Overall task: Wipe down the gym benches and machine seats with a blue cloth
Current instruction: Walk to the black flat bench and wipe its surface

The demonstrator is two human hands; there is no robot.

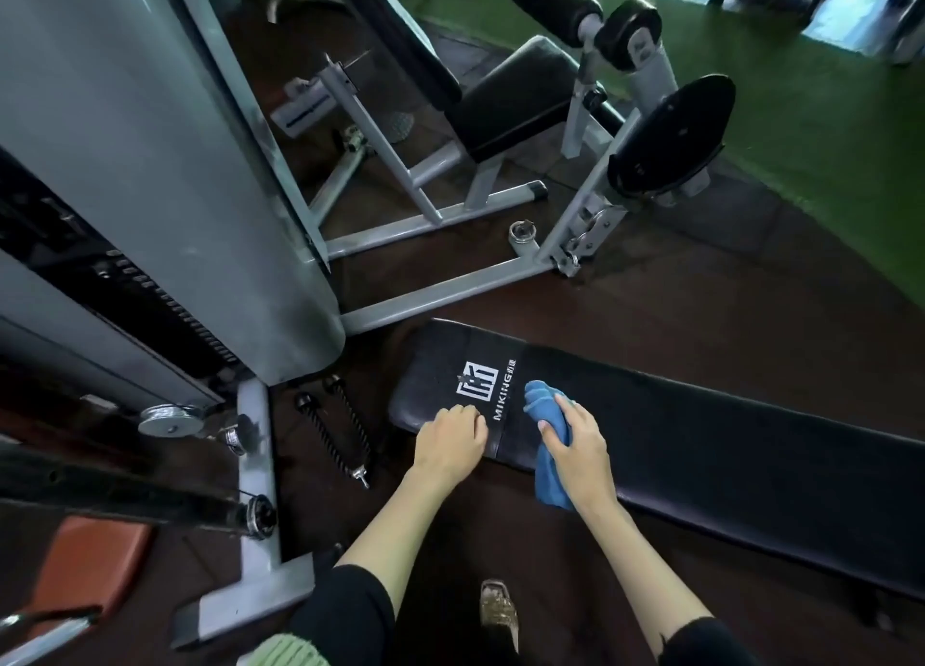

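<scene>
Here our right hand grasps the blue cloth against the black flat bench, just beside its MIKING logo; our left hand rests on the bench end, fingers curled, holding nothing.

A gym. Black padded bench, grey weight-stack machine and leg machine with roller pads on dark rubber floor.

Blue cloth crumpled, draped over near edge of flat black padded bench, beside white logo.
</scene>
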